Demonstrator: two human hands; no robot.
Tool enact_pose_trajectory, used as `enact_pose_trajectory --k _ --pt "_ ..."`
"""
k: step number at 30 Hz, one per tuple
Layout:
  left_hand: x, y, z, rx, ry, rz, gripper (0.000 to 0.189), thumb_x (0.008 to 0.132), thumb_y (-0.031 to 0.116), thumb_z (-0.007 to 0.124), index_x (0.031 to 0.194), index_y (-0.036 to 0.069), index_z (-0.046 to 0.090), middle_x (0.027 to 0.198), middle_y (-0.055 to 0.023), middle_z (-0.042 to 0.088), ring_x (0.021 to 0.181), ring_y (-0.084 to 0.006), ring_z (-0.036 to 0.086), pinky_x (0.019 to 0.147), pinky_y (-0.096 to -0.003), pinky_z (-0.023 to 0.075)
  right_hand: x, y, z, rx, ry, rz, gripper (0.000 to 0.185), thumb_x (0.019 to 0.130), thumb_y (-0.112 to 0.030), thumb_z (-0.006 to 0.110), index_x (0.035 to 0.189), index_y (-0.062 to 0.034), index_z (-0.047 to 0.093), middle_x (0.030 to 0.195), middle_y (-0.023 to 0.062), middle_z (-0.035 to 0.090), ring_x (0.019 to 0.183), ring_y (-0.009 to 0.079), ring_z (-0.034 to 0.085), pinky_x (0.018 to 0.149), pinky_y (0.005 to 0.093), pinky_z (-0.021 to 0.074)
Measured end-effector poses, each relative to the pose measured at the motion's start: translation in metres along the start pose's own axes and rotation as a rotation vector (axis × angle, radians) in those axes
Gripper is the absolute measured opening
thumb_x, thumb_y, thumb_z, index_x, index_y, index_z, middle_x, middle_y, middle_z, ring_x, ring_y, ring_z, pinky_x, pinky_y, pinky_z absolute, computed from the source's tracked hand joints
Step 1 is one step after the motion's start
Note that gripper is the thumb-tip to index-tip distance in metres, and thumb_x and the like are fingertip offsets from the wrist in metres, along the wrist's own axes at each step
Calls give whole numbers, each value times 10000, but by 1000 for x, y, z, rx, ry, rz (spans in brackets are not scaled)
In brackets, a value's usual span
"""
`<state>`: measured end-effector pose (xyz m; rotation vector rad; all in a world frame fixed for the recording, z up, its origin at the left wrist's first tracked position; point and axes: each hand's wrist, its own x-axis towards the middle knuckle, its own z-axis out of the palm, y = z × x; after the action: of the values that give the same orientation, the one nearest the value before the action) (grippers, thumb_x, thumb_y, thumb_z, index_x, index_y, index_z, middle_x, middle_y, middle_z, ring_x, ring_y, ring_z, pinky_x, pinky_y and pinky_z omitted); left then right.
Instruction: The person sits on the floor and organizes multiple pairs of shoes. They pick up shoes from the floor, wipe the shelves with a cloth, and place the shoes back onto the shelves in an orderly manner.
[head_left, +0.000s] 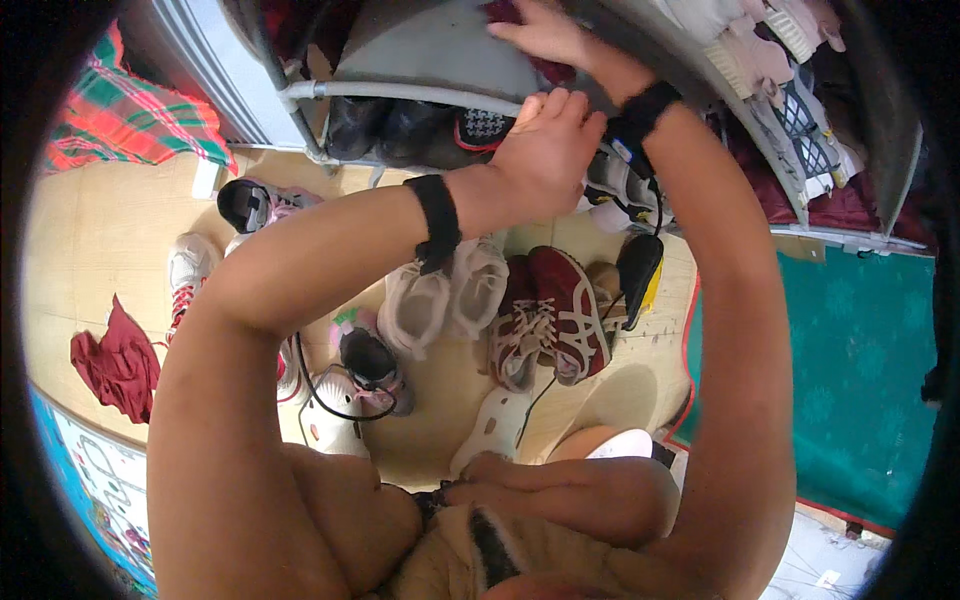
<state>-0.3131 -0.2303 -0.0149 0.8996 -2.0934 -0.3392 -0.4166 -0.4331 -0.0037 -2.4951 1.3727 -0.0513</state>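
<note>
My left hand (551, 154) is curled over the pale tube rail (420, 91) of a shoe rack, its fingers bent around the bar. Beyond it, my right hand (551, 34) reaches in over a grey shelf panel (427, 45), blurred, with the thumb apart. Dark red fabric (555, 71) shows beside and under that hand; whether the fingers grip it is unclear. Below the rail are black shoes (412, 127) and a shoe with a patterned sole (484, 126). Both wrists wear black straps.
On the floor before me stand dark red sneakers (566, 307), white shoes (420, 307), a pink-grey shoe (367, 356) and a white sneaker (191, 259). A dark red cloth (120, 367) lies at left. A green mat (855, 375) is at right. Black cables hang near my arms.
</note>
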Motion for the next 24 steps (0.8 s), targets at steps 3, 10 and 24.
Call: enact_pose_trajectory --k 3,10,24 --pt "1 1 -3 20 -29 -18 603 663 156 759 1212 -5 567 1142 -190 513 1154 -368 489 964 -481 382 -2 -40 -2 -123 -66 -273 569 1057 -254 551 1575 -78 396 1606 283 351 1409 487 425 1167 493 371" --pt "2 -1 -3 0 14 46 399 719 59 674 1105 4 589 1098 -171 523 1102 -344 501 977 -445 400 -52 22 -22 -374 270 -569 459 1059 -305 600 1417 -24 542 1265 270 617 1028 399 644 893 479 510" --pt "-2 -5 -4 14 11 95 577 661 78 753 1204 4 571 1128 -162 518 1116 -353 510 943 -459 408 -270 225 -41 -618 -43 672 531 1061 -463 459 1457 -120 547 1563 214 451 1413 447 438 1139 570 388"
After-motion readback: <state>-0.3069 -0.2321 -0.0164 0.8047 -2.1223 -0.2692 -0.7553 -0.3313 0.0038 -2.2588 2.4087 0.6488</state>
